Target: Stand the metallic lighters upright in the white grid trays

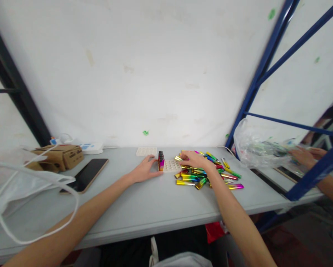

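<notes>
A white tray with round holes (172,165) lies on the grey table (155,204). A few colourful lighters (161,161) stand upright at its left edge. My left hand (145,169) rests flat beside the tray's left side, fingers stretched toward the standing lighters. My right hand (194,159) lies over the pile of shiny multicoloured lighters (207,174) just right of the tray, fingers curled down onto them; what they hold is hidden.
A second white tray (146,151) sits near the wall. A phone (85,174), a cardboard box (62,155), a power strip (90,147) and a white mask strap lie left. Right of a blue frame (307,178), another person's hands (305,155) handle a plastic bag (255,148).
</notes>
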`<state>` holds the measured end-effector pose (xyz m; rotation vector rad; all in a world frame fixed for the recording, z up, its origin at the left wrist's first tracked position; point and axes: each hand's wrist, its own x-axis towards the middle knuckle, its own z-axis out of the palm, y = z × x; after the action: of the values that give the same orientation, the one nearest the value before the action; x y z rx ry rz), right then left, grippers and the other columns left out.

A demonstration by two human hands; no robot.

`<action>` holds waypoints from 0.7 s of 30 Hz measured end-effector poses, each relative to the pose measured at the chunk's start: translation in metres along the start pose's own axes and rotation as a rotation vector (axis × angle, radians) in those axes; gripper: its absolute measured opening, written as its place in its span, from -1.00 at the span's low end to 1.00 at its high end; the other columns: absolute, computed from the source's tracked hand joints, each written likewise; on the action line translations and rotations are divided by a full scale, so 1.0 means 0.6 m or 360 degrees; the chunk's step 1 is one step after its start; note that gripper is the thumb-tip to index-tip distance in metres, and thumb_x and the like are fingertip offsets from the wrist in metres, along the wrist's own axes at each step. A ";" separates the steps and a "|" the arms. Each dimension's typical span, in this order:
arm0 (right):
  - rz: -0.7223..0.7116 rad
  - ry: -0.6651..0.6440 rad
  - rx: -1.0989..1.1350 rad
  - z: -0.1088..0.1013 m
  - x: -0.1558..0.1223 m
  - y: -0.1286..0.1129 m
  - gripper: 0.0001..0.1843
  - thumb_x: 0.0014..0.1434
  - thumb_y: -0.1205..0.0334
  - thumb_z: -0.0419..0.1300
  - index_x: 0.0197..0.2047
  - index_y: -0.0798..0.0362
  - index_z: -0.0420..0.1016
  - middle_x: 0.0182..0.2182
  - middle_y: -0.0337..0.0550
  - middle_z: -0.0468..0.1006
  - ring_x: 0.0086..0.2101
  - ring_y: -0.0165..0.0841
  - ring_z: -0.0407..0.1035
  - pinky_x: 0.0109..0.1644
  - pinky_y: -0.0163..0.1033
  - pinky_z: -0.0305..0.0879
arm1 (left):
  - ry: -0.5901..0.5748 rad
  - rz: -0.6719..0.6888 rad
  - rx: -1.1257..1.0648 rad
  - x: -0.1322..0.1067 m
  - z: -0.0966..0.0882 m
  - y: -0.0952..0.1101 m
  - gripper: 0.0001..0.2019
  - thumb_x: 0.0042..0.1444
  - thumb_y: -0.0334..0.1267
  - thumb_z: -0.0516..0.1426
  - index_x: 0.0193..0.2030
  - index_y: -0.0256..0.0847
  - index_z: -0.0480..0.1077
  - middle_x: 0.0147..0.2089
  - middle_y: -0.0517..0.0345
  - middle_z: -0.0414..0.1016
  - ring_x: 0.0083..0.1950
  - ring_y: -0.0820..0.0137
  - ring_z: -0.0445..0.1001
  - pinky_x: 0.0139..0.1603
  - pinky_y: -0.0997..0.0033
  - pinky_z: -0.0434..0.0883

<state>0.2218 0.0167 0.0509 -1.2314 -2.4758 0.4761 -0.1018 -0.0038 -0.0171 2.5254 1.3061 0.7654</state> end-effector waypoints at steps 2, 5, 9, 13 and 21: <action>0.0065 0.0212 0.0053 0.000 0.003 -0.006 -0.68 0.41 0.03 0.22 0.05 0.07 0.60 -0.29 -0.14 0.71 -0.31 -0.29 0.51 -0.16 -0.25 0.33 | -0.0011 -0.0003 -0.0014 0.002 -0.001 -0.001 -0.27 0.17 0.36 0.24 0.23 -0.19 0.46 0.39 -0.21 0.39 0.43 -0.04 0.38 0.49 0.02 0.30; 0.0070 0.0482 0.0085 0.000 0.008 -0.016 -0.64 0.43 0.00 0.17 0.09 0.06 0.60 -0.38 -0.17 0.66 -0.38 -0.31 0.44 -0.17 -0.25 0.29 | -0.0011 -0.0029 -0.0025 0.004 -0.006 0.001 -0.27 0.13 0.38 0.25 0.21 -0.19 0.51 0.36 -0.19 0.43 0.38 -0.06 0.44 0.47 0.02 0.33; 0.0048 0.0732 0.0214 0.012 0.022 -0.023 -0.64 0.33 -0.05 0.23 -0.09 0.07 0.63 -0.46 -0.25 0.54 -0.42 -0.35 0.31 -0.25 -0.28 0.20 | -0.0035 -0.0058 -0.0008 0.002 -0.022 0.001 -0.25 0.06 0.42 0.28 0.16 -0.13 0.56 0.38 -0.14 0.41 0.38 -0.08 0.44 0.46 0.00 0.34; 0.0080 0.0761 0.0482 0.037 0.037 -0.032 -0.47 0.25 -0.27 0.24 -0.45 0.02 0.39 -0.55 -0.31 0.36 -0.46 -0.38 0.21 -0.33 -0.28 0.13 | -0.0144 -0.0031 -0.0020 -0.002 -0.048 -0.003 -0.25 0.07 0.40 0.30 0.20 -0.13 0.56 0.38 -0.12 0.42 0.38 -0.05 0.45 0.46 0.04 0.34; -0.0087 0.0474 0.1156 0.062 0.034 -0.076 -0.50 0.38 -0.33 0.06 -0.13 -0.02 0.33 -0.46 -0.29 0.50 -0.41 -0.36 0.41 -0.23 -0.26 0.35 | -0.0309 -0.0009 -0.0083 -0.003 -0.079 -0.011 -0.28 0.08 0.34 0.31 0.20 -0.15 0.60 0.40 -0.10 0.45 0.40 -0.05 0.44 0.48 0.07 0.32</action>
<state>0.1622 0.0019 0.0405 -0.8489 -1.8187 0.9820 -0.1323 -0.0041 0.0198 2.4823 1.2127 0.5298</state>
